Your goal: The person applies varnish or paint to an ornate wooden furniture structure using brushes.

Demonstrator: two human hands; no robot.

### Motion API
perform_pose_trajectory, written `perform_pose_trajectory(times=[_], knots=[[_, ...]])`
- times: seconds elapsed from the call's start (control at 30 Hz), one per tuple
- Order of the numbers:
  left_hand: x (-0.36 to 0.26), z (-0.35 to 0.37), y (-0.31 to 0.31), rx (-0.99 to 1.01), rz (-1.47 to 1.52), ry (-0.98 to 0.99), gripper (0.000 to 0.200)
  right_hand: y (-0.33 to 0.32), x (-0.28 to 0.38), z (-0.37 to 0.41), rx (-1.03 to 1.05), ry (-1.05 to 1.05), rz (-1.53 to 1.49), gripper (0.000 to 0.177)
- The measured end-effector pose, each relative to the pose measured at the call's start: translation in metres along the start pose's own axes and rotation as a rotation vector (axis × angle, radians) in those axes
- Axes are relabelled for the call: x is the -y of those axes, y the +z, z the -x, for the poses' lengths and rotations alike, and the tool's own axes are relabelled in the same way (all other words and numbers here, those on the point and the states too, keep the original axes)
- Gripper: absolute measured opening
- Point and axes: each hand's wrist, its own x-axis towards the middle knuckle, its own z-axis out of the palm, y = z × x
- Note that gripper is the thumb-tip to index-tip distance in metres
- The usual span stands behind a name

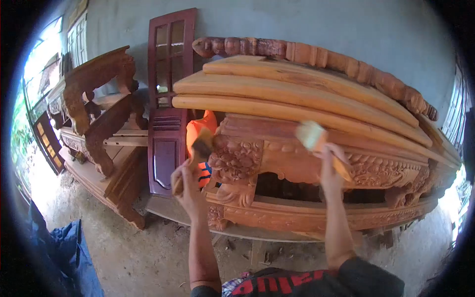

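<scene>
My left hand [186,179] is closed around the wooden handle of a dark-bristled brush [202,147], its head pointing up. This brush overlaps the left end of a carved wooden bench frame [237,156] in the view. On the right, my right hand [330,157] grips a wide paintbrush [311,135] with pale bristles tilted up and to the left; its orange handle slants down to the right. Motion blurs both brush heads somewhat. Behind the right brush lie the frame's carved apron and thick orange-brown planks [297,99] stacked on top.
A turned wooden post [316,55] lies above the planks along the wall. A maroon panelled door [169,148] leans upright behind an orange item [205,123]. Carved tables [101,94] are stacked at left, and blue tarpaulin [64,252] covers floor at lower left.
</scene>
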Motion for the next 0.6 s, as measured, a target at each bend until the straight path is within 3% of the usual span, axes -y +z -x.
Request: perform_pose_trajectory(times=[0.07, 0.1, 0.17, 0.2, 0.27, 0.3, 0.37, 0.4, 0.47, 0.5, 0.53, 0.6], knots=[[0.012, 0.009, 0.008, 0.055, -0.065, 0.018, 0.016, -0.032, -0.009, -0.002, -0.224, -0.146, 0.157, 0.019], [0.014, 0.016, 0.013, 0.122, -0.081, 0.014, 0.015, -0.037, -0.006, -0.005, -0.227, -0.163, 0.154, 0.019], [0.030, 0.031, 0.029, 0.324, -0.163, 0.064, 0.012, -0.047, 0.005, -0.010, -0.433, -0.217, 0.347, 0.015], [0.025, 0.036, 0.040, 0.335, -0.155, 0.066, 0.012, -0.045, 0.010, -0.014, -0.445, -0.223, 0.351, 0.015], [0.005, 0.041, 0.060, 0.668, 0.069, -0.211, 0.007, -0.026, 0.022, -0.026, -0.378, -0.369, 0.515, 0.013], [0.014, 0.029, 0.062, 0.710, -0.012, -0.106, 0.007, -0.014, 0.022, -0.031, -0.297, -0.377, 0.404, 0.012], [0.027, -0.007, 0.055, 0.545, -0.197, 0.013, 0.009, 0.017, 0.034, -0.040, -0.161, -0.182, 0.192, 0.012], [0.020, -0.025, 0.058, 0.571, -0.188, 0.012, 0.009, 0.028, 0.024, -0.048, -0.147, -0.237, 0.215, 0.012], [0.002, -0.062, 0.069, 0.270, -0.120, 0.212, 0.012, 0.057, 0.041, -0.059, 0.002, -0.173, -0.061, 0.015], [0.000, -0.075, 0.067, 0.220, -0.048, 0.231, 0.013, 0.071, 0.027, -0.065, 0.044, -0.201, -0.054, 0.014], [0.001, -0.086, 0.064, 0.251, -0.041, 0.227, 0.013, 0.076, 0.048, -0.066, 0.124, -0.069, -0.104, 0.015], [0.005, -0.095, 0.061, 0.060, -0.145, 0.593, 0.013, 0.088, 0.019, -0.078, 0.173, -0.135, -0.219, 0.022]])
